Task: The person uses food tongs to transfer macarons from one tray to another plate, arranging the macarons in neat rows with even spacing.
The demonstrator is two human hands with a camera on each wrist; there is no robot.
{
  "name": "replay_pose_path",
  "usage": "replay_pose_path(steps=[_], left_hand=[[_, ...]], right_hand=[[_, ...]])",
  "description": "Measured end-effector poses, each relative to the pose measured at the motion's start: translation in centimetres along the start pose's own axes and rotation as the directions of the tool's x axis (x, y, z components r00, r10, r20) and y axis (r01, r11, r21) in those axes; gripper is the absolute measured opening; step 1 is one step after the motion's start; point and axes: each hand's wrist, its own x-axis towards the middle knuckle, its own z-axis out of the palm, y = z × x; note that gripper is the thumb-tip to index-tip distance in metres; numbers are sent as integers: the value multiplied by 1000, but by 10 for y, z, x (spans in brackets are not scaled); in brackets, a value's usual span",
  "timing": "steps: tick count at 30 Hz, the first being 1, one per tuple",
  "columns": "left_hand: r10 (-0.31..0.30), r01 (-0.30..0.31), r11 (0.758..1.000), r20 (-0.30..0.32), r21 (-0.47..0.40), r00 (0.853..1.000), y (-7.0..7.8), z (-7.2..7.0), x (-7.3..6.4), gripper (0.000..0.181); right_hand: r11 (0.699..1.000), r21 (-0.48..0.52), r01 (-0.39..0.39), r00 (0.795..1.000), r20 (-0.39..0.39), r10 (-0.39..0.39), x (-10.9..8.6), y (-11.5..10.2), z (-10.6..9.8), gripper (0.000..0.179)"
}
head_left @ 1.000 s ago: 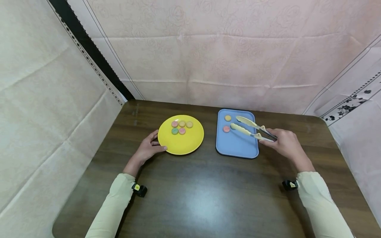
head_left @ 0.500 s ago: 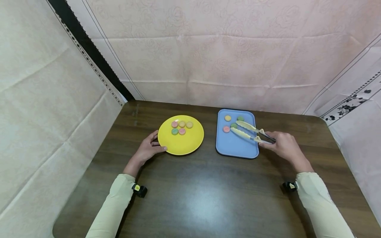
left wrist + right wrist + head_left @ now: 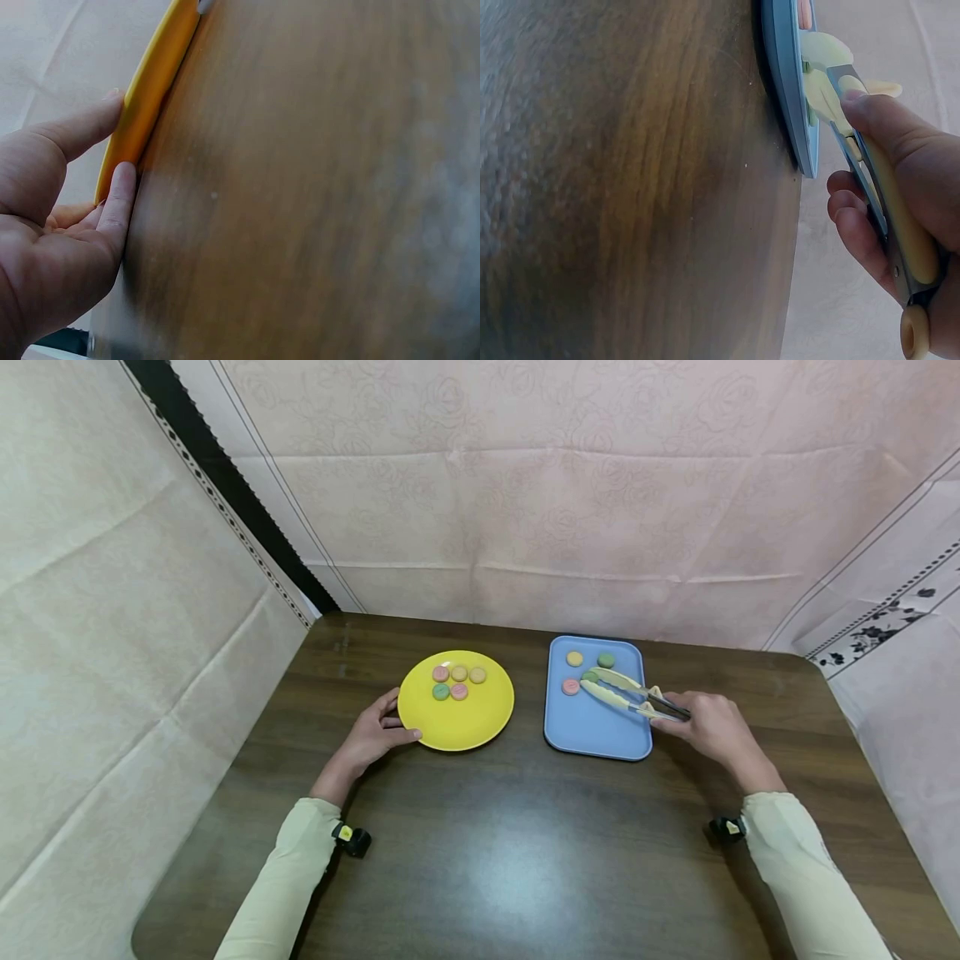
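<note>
In the head view my left hand [image 3: 370,736] holds the left rim of a round yellow plate [image 3: 465,727]. The left wrist view shows thumb and fingers at the plate's edge [image 3: 146,97]. Several small pink, yellow and green macarons sit on its far half. My right hand [image 3: 716,727] grips tongs [image 3: 618,685] with cream-coloured tips, reaching over a blue tray [image 3: 596,739]. The tips are at a green macaron [image 3: 590,677], partly hidden by them. Nearby on the tray lie a pink macaron [image 3: 571,687], a yellow macaron [image 3: 574,658] and another green macaron [image 3: 606,660].
Plate and tray stand apart on a dark wooden table [image 3: 480,827], near its far edge. Behind it hangs a pale patterned cloth [image 3: 525,527], with more cloth at both sides.
The tongs have shifted down and slightly towards me, and their tips have drawn closer together around the green macaron. The farther green macaron has come into sight. My left hand and the plate stay put.
</note>
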Motion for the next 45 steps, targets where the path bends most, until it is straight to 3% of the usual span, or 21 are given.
replay_pose_path(steps=[10, 21, 29, 38, 45], left_hand=[[-19, 19, 1000, 18, -3, 1000, 30, 2, -15, 93], [-18, 18, 1000, 24, -8, 1000, 31, 3, -15, 94], [-22, 22, 1000, 25, -1, 999, 32, 3, -16, 95], [-25, 25, 1000, 22, -8, 999, 31, 2, -18, 95], [-24, 24, 1000, 21, -8, 999, 31, 3, -18, 94]], right_hand=[[1000, -3, -4, 1000, 6, 4, -2, 1, 1, 58], [999, -13, 32, 997, -72, -33, 0, -7, -11, 55], [996, 1, 93, 988, -123, -92, 10, -34, -18, 51], [992, 46, 115, 991, -68, -112, 32, -70, -15, 55], [978, 44, 206, 975, -91, -201, 48, -91, -8, 55]])
